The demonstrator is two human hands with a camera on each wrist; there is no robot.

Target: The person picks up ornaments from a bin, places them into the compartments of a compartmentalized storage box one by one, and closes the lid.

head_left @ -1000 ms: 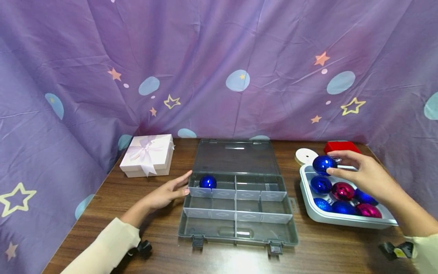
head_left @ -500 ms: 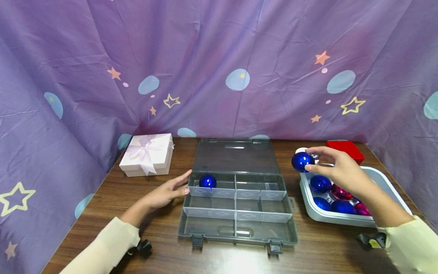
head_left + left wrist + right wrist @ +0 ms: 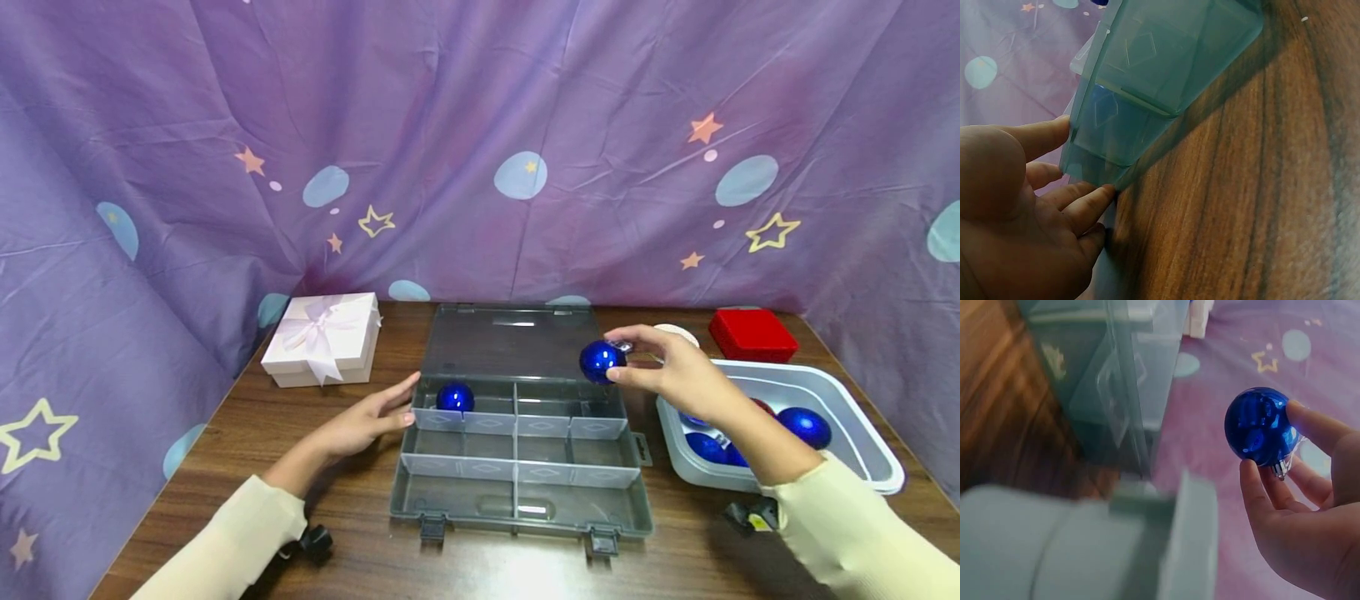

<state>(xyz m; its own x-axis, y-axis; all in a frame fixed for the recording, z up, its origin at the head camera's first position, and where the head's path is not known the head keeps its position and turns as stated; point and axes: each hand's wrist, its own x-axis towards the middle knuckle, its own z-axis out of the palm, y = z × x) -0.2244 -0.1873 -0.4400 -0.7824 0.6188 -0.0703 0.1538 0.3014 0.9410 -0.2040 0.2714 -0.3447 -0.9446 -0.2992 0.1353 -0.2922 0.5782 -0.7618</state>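
R hand [image 3: 678,373] pinches shiny blue ball ornament [image 3: 602,362] btwn thumb & fingertips, up nr back-R corner of open grey see-through plastic divided case [image 3: 450,500]. L hand [image 3: 365,427] open, fingertips on case's L side. Step's prob. carrying ball to case; next calls for lining up w/ compartment, lowering gently, releasing.

The head view looks forward and down across the table [image 3: 337,542] from its near side, while both wrist views sit close and tilted, the left facing the divided case [image 3: 1166,56], the right a blue ball [image 3: 1257,425] before the curtain [image 3: 1200,437], all sharing the case
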